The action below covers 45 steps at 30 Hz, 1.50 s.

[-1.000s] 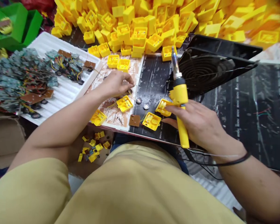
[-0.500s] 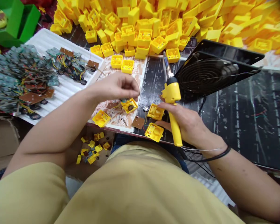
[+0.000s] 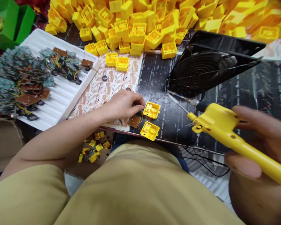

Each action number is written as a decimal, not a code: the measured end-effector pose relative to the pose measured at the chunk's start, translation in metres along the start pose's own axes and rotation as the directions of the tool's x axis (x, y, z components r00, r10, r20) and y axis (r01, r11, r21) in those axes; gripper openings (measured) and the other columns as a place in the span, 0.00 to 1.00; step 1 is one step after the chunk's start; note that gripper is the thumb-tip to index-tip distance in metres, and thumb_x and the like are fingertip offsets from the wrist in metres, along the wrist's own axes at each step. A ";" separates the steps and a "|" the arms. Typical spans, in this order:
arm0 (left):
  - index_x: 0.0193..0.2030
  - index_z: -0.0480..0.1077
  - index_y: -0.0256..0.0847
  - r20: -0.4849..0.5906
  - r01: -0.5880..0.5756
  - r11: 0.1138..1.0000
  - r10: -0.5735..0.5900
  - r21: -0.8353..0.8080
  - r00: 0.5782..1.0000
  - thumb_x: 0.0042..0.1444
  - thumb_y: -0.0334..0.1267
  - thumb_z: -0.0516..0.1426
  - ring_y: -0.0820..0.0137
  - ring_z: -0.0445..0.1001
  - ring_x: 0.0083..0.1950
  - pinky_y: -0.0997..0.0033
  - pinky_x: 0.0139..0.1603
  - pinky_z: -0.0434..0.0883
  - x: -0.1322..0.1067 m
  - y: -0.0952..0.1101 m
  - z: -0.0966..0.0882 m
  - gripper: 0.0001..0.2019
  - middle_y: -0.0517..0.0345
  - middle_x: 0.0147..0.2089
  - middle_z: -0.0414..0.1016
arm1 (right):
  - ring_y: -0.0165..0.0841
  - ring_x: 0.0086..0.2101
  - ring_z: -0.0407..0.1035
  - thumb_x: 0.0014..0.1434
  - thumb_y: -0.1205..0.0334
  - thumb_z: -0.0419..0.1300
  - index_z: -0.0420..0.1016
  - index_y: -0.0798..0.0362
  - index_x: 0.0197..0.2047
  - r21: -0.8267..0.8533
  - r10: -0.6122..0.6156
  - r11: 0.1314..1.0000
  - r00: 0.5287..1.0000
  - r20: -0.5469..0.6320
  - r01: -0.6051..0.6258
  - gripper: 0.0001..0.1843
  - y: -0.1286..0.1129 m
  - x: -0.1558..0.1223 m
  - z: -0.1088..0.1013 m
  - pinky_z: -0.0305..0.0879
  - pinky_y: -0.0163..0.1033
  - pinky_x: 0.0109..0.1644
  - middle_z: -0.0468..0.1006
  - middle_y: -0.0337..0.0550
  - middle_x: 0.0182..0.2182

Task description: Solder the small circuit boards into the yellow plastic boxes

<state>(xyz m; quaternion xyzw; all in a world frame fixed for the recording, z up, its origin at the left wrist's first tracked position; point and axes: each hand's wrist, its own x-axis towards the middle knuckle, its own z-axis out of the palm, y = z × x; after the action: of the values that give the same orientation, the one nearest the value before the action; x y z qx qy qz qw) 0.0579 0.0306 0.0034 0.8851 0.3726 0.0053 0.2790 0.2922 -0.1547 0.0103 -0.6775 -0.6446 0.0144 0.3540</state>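
Observation:
My right hand (image 3: pixel 259 147) is wrapped round the yellow handle of a soldering iron (image 3: pixel 222 126), close to the camera, with the metal tip pointing left towards two small yellow plastic housings (image 3: pixel 151 110) on the black mat. My left hand (image 3: pixel 125 104) rests fingers-down on the mat, its fingertips pinched at the left edge of the upper housing, beside a small brown circuit board (image 3: pixel 134 121) with thin wires. What the fingertips hold is hidden. A second housing (image 3: pixel 150 130) lies just below, near the table's front edge.
A big heap of yellow housings (image 3: pixel 154 22) fills the back of the table. A black fan (image 3: pixel 201 70) stands tilted at right. A white tray (image 3: pixel 61 93) at left carries several wired circuit boards (image 3: pixel 18 75). Green bins (image 3: pixel 9 22) stand at the far left. Yellow scraps (image 3: pixel 93 150) lie in a carton below.
My right hand swung the soldering iron from upright over the mat down and to the right, tip now pointing left. My left hand moved right and down onto the upper housing.

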 end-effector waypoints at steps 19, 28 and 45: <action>0.39 0.78 0.40 -0.076 0.005 0.975 0.013 0.222 0.997 0.59 0.41 0.54 0.62 0.80 0.40 0.57 0.52 0.70 0.012 -0.003 0.018 0.12 0.55 0.35 0.83 | 0.29 0.27 0.76 0.55 0.67 0.70 0.71 0.48 0.40 0.194 -0.454 0.869 0.890 -0.048 0.454 0.14 0.018 0.011 0.038 0.71 0.31 0.24 0.80 0.37 0.29; 0.38 0.78 0.40 -0.064 -0.006 0.952 0.027 0.307 0.998 0.59 0.40 0.53 0.61 0.79 0.40 0.54 0.54 0.68 0.014 0.003 0.016 0.13 0.53 0.35 0.82 | 0.30 0.28 0.76 0.60 0.66 0.66 0.71 0.47 0.39 0.203 -0.443 0.884 0.894 0.070 0.422 0.07 0.012 0.012 0.025 0.74 0.33 0.30 0.79 0.37 0.29; 0.40 0.77 0.41 -0.065 -0.027 0.962 0.046 0.271 0.997 0.61 0.41 0.54 0.59 0.79 0.45 0.54 0.54 0.68 0.009 -0.001 0.015 0.11 0.52 0.40 0.82 | 0.29 0.24 0.74 0.64 0.58 0.63 0.71 0.47 0.47 0.142 -0.320 0.937 0.947 -0.015 0.319 0.09 0.019 0.011 0.025 0.68 0.32 0.23 0.80 0.37 0.29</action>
<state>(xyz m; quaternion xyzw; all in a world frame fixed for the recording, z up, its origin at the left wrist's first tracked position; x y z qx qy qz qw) 0.0673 0.0299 -0.0110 0.9208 0.3631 -0.0090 0.1421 0.2986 -0.1318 -0.0126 -0.5366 -0.7449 0.0055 0.3965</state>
